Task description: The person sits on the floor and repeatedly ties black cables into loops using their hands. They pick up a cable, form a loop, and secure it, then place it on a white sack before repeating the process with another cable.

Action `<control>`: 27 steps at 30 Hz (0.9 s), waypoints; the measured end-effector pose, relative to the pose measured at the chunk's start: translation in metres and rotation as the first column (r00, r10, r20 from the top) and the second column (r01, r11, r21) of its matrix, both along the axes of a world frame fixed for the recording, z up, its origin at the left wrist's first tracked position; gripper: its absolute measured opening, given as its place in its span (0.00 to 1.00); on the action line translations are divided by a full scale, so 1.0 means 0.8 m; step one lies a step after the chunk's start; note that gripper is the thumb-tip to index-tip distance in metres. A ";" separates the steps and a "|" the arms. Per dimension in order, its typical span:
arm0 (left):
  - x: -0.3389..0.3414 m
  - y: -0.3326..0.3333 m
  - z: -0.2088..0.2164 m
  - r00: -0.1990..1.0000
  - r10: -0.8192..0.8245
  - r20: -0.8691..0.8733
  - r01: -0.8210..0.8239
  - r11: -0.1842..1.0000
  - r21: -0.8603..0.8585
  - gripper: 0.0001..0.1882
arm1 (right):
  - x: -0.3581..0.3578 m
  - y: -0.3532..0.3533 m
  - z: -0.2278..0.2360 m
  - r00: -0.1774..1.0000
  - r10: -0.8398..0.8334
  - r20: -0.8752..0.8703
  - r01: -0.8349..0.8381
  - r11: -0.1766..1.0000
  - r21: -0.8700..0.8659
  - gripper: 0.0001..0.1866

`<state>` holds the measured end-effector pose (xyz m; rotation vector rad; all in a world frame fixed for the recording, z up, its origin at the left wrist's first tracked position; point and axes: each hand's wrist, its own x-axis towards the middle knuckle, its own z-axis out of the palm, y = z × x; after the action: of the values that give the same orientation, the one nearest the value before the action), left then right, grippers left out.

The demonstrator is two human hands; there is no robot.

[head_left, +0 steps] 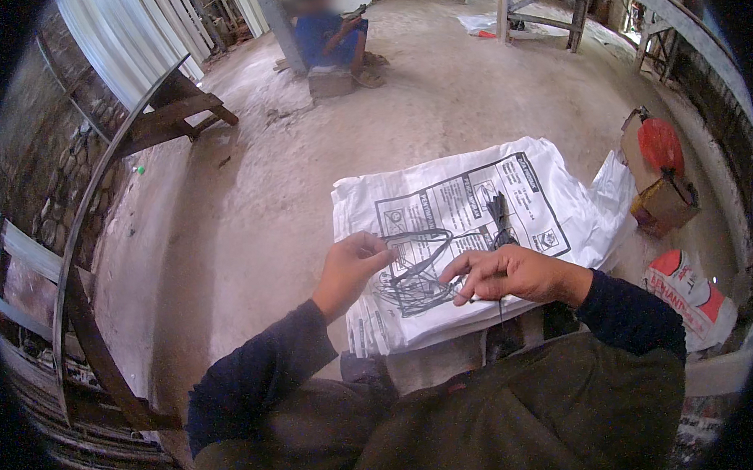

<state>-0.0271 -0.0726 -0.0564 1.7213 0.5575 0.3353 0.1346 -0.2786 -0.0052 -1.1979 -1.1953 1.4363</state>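
Note:
Thin black cords (432,262) lie in loose loops over a white printed plastic sack (354,206) spread before me. My left hand (354,271) pinches one side of the loops between thumb and fingers. On the other side, my right hand (517,275) is bent over the strands, with cord at its fingertips and a strand hanging below it. Just beyond my right hand, a gathered bundle of black cord (498,213) rests on the sack. The exact grip of the right fingertips is partly hidden.
At right stand an open cardboard box (656,202) with a red bag (662,147) and a red-and-white sack (690,297). A wooden bench (170,118) is at left. A person in blue (330,40) sits by a post far ahead. A wooden table frame (569,16) stands far right.

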 end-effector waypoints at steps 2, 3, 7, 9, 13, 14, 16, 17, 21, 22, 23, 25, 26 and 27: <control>-0.001 -0.010 0.007 0.999 -0.050 0.000 0.050 0.999 -0.019 0.06 | 0.003 0.000 -0.008 0.998 0.051 0.046 -0.056 0.994 0.093 0.10; -0.001 -0.015 0.011 0.997 -0.077 0.004 0.077 0.997 -0.030 0.06 | 0.006 -0.002 -0.008 0.996 0.038 0.077 -0.046 0.994 0.101 0.10; -0.002 -0.026 0.024 0.977 -0.202 -0.074 0.201 0.979 -0.018 0.05 | 0.008 -0.005 -0.003 0.993 -0.104 0.056 0.099 0.990 0.097 0.08; -0.004 -0.035 0.031 0.955 -0.279 -0.102 0.278 0.960 -0.018 0.05 | 0.004 -0.003 -0.005 0.978 -0.201 0.060 0.193 0.974 0.117 0.07; -0.008 -0.051 0.038 0.791 -0.611 -0.008 0.609 0.789 -0.075 0.04 | -0.002 0.001 -0.007 0.888 -0.323 0.327 0.259 0.940 0.224 0.05; -0.008 -0.053 0.036 0.708 -0.706 -0.018 0.707 0.708 -0.002 0.03 | -0.003 0.002 -0.005 0.845 -0.341 0.413 0.260 0.935 0.241 0.04; -0.010 -0.061 0.037 0.511 -0.859 -0.034 0.860 0.511 0.012 0.03 | 0.005 0.004 -0.010 0.654 -0.341 0.675 0.194 0.938 0.286 0.04; -0.011 -0.061 0.039 0.514 -0.857 -0.045 0.858 0.514 0.001 0.03 | 0.008 0.006 -0.014 0.530 -0.336 0.779 0.155 0.941 0.300 0.04; -0.011 -0.049 0.044 0.648 -0.759 -0.067 0.759 0.651 -0.034 0.05 | 0.010 0.008 -0.027 0.263 -0.431 0.863 0.201 0.900 0.388 0.11; -0.011 -0.044 0.045 0.710 -0.701 -0.068 0.700 0.713 -0.040 0.05 | 0.013 0.009 -0.031 0.162 -0.506 0.847 0.184 0.859 0.478 0.12; -0.009 -0.041 0.043 0.781 -0.621 -0.059 0.615 0.783 -0.095 0.06 | 0.016 0.009 -0.032 0.062 -0.576 0.815 0.157 0.812 0.562 0.14; -0.008 -0.033 0.038 0.902 -0.427 -0.064 0.408 0.891 -0.202 0.08 | 0.018 0.007 -0.027 0.151 -0.546 0.824 0.226 0.830 0.509 0.14; -0.007 -0.025 0.028 0.930 -0.362 -0.057 0.351 0.924 -0.150 0.08 | 0.021 0.005 -0.029 0.164 -0.550 0.819 0.228 0.829 0.512 0.13; -0.005 -0.019 0.024 0.954 -0.298 -0.043 0.287 0.943 -0.166 0.07 | 0.023 0.004 -0.030 0.176 -0.553 0.815 0.229 0.828 0.512 0.13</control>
<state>-0.0314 -0.0876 -0.0371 1.6366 0.3585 0.0188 0.1527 -0.2753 -0.0294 -2.0723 -1.5627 -0.0760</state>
